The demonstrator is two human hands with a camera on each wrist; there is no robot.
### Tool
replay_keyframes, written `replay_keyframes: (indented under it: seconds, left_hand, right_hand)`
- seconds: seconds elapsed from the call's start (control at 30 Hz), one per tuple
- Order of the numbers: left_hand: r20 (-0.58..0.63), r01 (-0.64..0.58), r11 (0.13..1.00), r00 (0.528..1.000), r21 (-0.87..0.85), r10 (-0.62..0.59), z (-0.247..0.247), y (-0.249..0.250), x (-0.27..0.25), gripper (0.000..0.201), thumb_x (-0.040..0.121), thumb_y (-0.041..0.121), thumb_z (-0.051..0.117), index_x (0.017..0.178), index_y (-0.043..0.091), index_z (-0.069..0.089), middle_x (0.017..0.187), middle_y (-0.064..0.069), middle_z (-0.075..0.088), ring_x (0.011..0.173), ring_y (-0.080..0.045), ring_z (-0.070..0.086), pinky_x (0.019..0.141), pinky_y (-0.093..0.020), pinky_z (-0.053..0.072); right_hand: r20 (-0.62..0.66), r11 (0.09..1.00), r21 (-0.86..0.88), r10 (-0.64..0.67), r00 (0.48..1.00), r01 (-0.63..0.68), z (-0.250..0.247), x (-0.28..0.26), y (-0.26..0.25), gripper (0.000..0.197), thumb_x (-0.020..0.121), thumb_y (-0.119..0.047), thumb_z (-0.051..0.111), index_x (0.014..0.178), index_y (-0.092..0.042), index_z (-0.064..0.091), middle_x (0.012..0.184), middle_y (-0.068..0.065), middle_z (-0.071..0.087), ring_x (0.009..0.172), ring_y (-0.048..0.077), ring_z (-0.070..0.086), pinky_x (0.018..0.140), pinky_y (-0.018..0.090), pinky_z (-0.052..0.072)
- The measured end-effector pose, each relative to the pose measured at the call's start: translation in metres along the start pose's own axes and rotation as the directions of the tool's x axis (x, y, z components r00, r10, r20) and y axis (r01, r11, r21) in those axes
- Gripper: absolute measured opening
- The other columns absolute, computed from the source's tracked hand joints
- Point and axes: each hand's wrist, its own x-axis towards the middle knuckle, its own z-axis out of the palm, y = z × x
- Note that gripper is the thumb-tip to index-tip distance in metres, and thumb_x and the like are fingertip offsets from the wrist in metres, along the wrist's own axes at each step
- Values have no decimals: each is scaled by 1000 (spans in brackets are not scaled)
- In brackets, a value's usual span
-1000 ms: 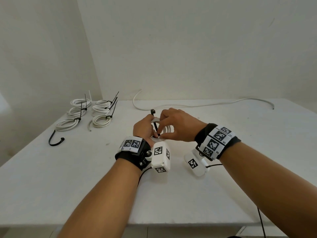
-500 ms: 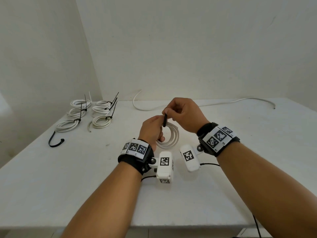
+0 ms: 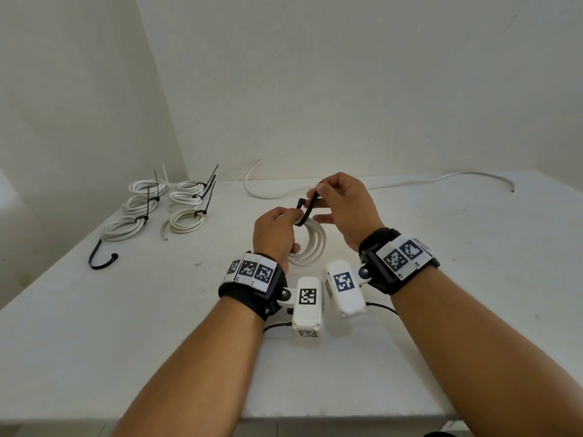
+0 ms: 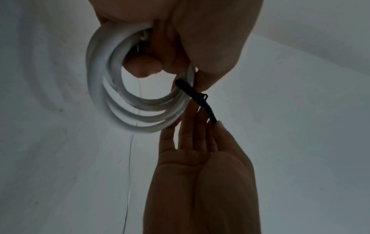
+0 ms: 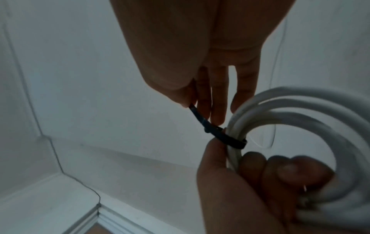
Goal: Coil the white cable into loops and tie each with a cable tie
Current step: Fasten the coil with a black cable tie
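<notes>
Two hands on one coil, tie threaded

Left hand (image 3: 273, 232) grips the white cable coil (image 3: 310, 247) above the table (image 3: 94, 326), fingers curled round the bundled loops. Black cable tie (image 5: 226, 136) wraps the bundle just above those fingers. Right hand (image 3: 345, 206) pinches the tie's tail between thumb and forefinger, remaining fingers extended. Beyond, six tied coils (image 3: 186, 220) lie far left, a spare tie (image 3: 101, 258) beside them; loose cable (image 3: 410, 181) runs along the wall.
</notes>
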Motion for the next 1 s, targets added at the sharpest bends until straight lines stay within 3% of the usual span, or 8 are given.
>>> replay_keyframes:
  seconds: [0.1,0.27,0.37,0.47,0.7,0.8,0.9,1.0]
  left_hand:
    - [-34,-5,1000,999,-2,5,-1,1,1,22,85,15,64,63,14,61,40,8,39,34,-13,32,46,-25,35]
    - [-31,-44,997,998,61,46,1,3,-3,20,84,13,64,64,13,64,41,7,41,40,-15,32,43,-24,36]
    - [-32,-74,990,996,121,78,0,3,-4,15,82,15,64,68,11,65,55,-4,46,44,-16,34,44,-24,40]
    - [-23,-83,985,996,149,87,0,2,-4,14,82,16,63,69,11,66,59,-4,51,44,-15,37,45,-24,41]
    - [83,-108,982,992,157,95,2,3,-8,5,83,18,68,80,15,71,64,2,64,40,-5,41,47,-23,41]
    - [100,-138,976,987,168,123,3,5,-9,4,85,19,69,84,18,73,68,2,69,42,-6,42,49,-25,40]
    - [68,-162,967,986,198,151,0,6,-7,7,84,19,70,77,18,72,66,4,68,52,-10,50,50,-25,41]
    - [3,-136,973,990,185,138,-2,6,-5,10,81,18,70,71,18,71,67,1,62,54,-13,49,49,-26,42]
  right_hand:
    - [43,997,66,25,999,-28,0,-6,1,8,100,-13,53,107,-9,55,79,10,74,79,23,74,68,31,58]
    - [25,978,-192,-76,997,79,0,-7,6,16,97,-11,56,101,-11,71,70,1,72,67,12,70,59,22,52]
    - [53,947,-300,-106,993,117,0,-7,7,12,92,-20,66,94,-15,77,72,-5,74,65,6,68,60,18,49]
    - [91,905,-397,-129,987,155,-2,-7,6,11,88,-26,72,96,-20,77,76,-7,75,70,2,69,63,12,49]
    - [174,759,-612,-143,974,221,-7,-5,0,16,94,-18,59,91,-17,75,70,-14,64,62,-1,56,55,4,38]
    - [197,734,-640,-130,972,228,-8,-4,2,18,96,-18,56,94,-16,74,71,-14,62,64,0,55,56,5,36]
    - [193,775,-594,-122,974,215,-10,-3,1,19,98,-19,56,101,-16,75,79,-14,65,72,0,59,64,10,40]
    - [198,798,-563,-124,972,216,-12,-4,0,23,99,-19,56,113,-20,74,80,-15,67,72,-2,62,65,5,42]
